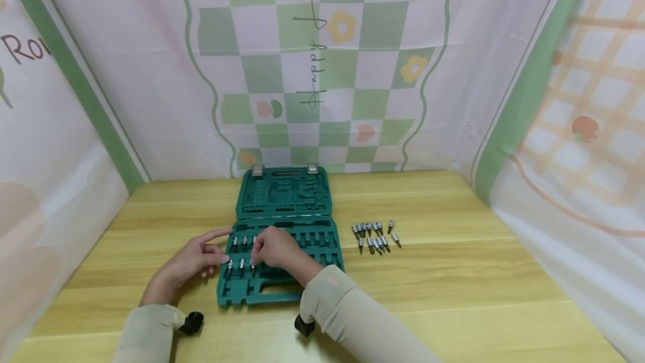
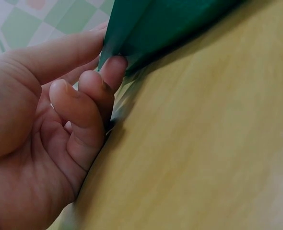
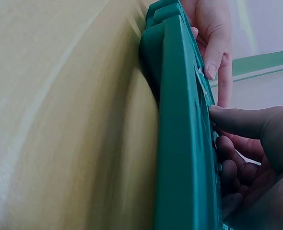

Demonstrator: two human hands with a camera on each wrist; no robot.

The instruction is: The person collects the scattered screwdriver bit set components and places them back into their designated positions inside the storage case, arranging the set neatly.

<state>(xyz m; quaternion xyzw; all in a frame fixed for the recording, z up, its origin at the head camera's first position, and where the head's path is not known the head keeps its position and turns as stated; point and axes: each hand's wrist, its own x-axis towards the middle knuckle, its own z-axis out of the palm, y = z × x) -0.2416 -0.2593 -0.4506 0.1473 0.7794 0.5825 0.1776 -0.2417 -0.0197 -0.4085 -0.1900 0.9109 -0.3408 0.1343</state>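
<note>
Green case [image 1: 282, 219]: open, lid [image 1: 284, 192] folded back at the far side, moulded slots showing.
Seated bits [image 1: 241, 266]: silver with dark tips, in two rows toward the case's left.
Loose bits [image 1: 379, 242]: similarly coloured, clustered to the case's right.

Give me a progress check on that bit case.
Looks done: the green case lies open, bits seated at the left of both rows. In hand: the right hand seems to pinch the near row's third bit; the left hand touches the case's left edge. Apparently left: the loose bits on the table and the empty slots toward the case's right.
</note>
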